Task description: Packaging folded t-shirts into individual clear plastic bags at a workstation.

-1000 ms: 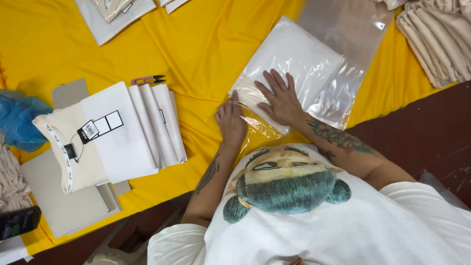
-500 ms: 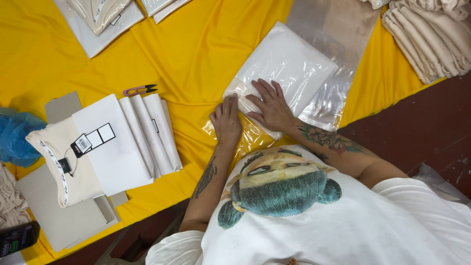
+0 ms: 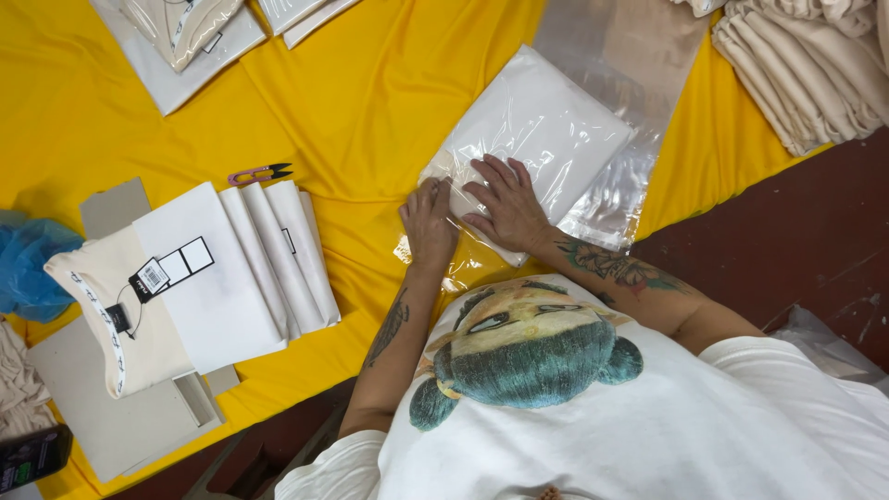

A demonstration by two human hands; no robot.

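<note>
Hands flat and open, left hand (image 3: 428, 220) and right hand (image 3: 507, 204) press the open end of a clear bag (image 3: 546, 139) already holding a folded white garment, at twelve o'clock on the yellow worktop (image 3: 370, 102), flap unsealed.

We've got both forearms stretched forward. Our left hand (image 3: 429, 222) presses flat, fingers together. Our right hand (image 3: 505, 204) lies spread, palm down.

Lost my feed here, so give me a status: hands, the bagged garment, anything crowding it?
Left hand and right hand flat on the bagged white garment, nothing gripped. Bag on yellow cloth. Empty clear bag beside it; snips well clear.
</note>
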